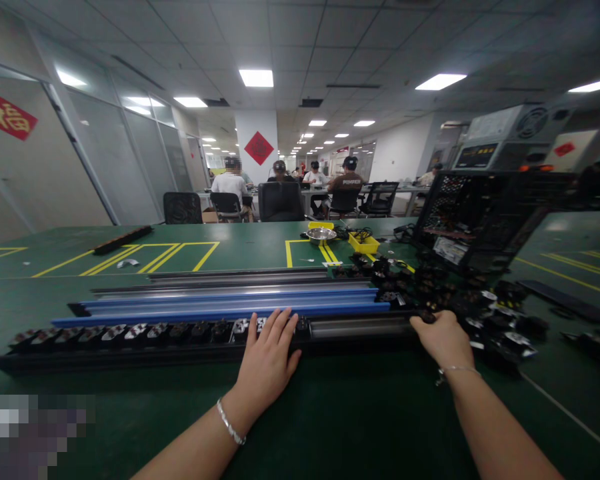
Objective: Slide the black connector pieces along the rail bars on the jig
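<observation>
A long black power strip housing (360, 328) lies across the green table in front of me. A row of socket modules (157, 331) fills its left part, while the right part shows a bare metallic channel. My left hand (270, 353) rests with stretched fingers over the modules near the middle of the housing. At the housing's right end, the fingers of my right hand (445, 337) are closed round a small black socket module (427, 317), mostly covered by the fingers. Behind the housing lie blue rails (230, 308), parallel to it.
Loose black modules (505, 327) are heaped to the right. Beyond them stands an open computer case (473, 220). A metal bowl (321, 235) and a yellow tray (363, 243) sit farther back. A dark strip (123, 240) lies at the back left. Several people sit in the background.
</observation>
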The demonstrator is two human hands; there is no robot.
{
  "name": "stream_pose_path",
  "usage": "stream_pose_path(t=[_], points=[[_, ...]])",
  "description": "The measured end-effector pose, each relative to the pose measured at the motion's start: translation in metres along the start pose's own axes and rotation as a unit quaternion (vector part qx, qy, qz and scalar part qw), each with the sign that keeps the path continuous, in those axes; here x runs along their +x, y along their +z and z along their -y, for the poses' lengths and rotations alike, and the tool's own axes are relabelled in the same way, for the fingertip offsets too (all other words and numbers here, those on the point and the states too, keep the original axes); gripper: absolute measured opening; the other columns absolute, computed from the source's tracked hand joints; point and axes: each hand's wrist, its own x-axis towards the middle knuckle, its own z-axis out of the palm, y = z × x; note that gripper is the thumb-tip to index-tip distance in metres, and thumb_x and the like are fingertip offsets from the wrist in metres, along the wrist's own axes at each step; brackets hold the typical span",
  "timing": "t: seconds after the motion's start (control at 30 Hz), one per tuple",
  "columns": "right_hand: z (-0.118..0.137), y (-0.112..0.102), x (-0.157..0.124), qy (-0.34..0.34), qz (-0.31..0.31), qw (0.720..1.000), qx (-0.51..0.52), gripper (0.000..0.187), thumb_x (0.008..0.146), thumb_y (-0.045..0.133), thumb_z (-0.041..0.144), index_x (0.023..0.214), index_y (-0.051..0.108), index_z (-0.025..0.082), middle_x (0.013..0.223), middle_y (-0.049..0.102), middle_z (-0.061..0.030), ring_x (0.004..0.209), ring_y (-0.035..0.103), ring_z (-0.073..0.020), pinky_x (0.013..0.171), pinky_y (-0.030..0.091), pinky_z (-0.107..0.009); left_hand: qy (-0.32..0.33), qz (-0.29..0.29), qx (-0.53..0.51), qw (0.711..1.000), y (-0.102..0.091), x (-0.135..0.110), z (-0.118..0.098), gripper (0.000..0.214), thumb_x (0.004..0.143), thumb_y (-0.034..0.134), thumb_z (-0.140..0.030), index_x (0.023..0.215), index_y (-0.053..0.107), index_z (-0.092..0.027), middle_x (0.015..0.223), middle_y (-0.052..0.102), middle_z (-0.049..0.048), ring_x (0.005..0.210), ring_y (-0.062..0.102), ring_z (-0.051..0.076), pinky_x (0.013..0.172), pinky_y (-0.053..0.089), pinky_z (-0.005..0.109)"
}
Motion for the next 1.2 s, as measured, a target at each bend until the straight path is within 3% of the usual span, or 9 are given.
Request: stream_pose_path(t=[0.47,1.2], points=[[-0.006,0.002,0.006,0.002,-0.010,1.000,0.008,0.054,0.067,0.048,0.049,0.105,0.051,0.010,0.089,0.062,-0.0187,0.079,0.060,-0.0293,0.067,0.047,-0.037,0.002,-0.002,0.000,1.000,0.000,0.000,0.000,0.050,0.085,0.045,-0.036,0.133,0.040,-0.024,0.138,0.043,0.0053,0.127,0.036,0.026,0.108,0.016,0.054],[-0.018,0.003,0.020,0.042,-0.019,0.998,0.037,0.059,0.068,0.049,0.048,0.112,0.045,0.008,0.093,0.061,-0.0237,0.087,0.059,-0.0355,0.070,0.047,-0.042,0.001,-0.001,0.004,1.000,0.000,0.000,0.000,0.050,0.085,0.046,-0.036,0.133,0.040,-0.024,0.137,0.044,0.0053,0.127,0.036,0.026,0.109,0.015,0.054]])
